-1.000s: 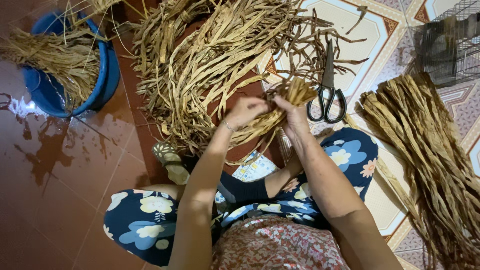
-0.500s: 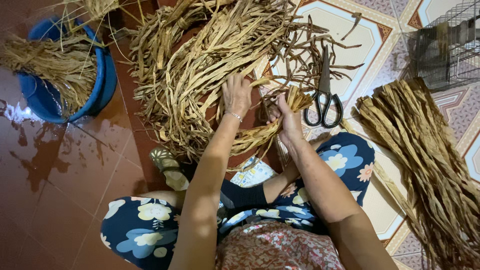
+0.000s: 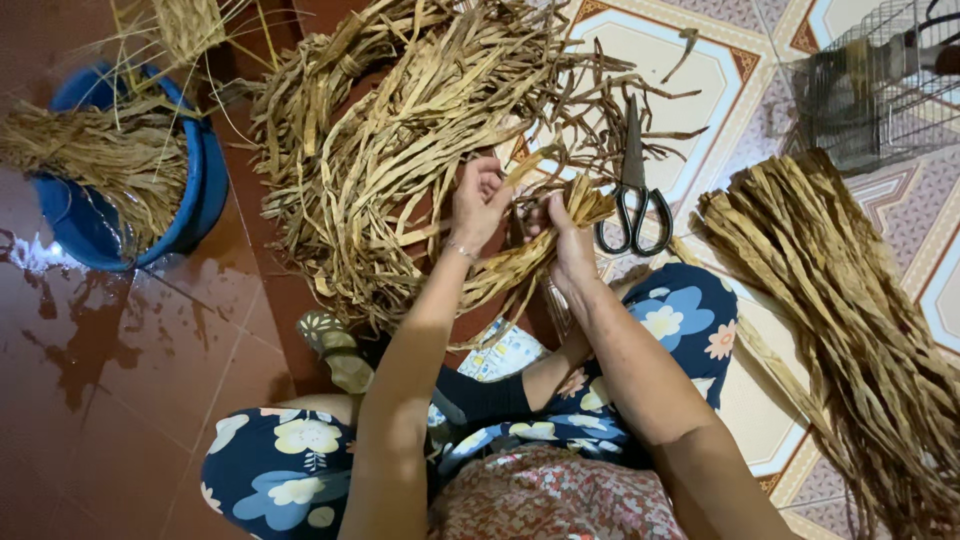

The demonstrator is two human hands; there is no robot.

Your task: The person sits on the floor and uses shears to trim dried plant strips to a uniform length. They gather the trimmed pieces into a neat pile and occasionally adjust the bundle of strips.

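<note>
A big loose heap of dried tan plant strips (image 3: pixel 400 150) covers the floor in front of me. My left hand (image 3: pixel 478 205) pinches a single strip at the heap's near edge. My right hand (image 3: pixel 565 240) is closed around a small bunch of strips (image 3: pixel 540 250) that fans out above the fist and trails down towards my knee. The two hands sit close together, almost touching. My legs in dark floral trousers (image 3: pixel 680 330) are folded under my arms.
Black-handled scissors (image 3: pixel 633 195) lie shut on the tiles just right of my right hand. A neat long bundle of strips (image 3: pixel 850 310) lies at the right. A blue basin (image 3: pixel 195 180) holding wet straw stands at the left by a puddle. A wire cage (image 3: pixel 880 85) is top right.
My left hand reached out flat over the heap, then drew back and pinched a strip. My right hand stayed closed on its bunch and shifted slightly.
</note>
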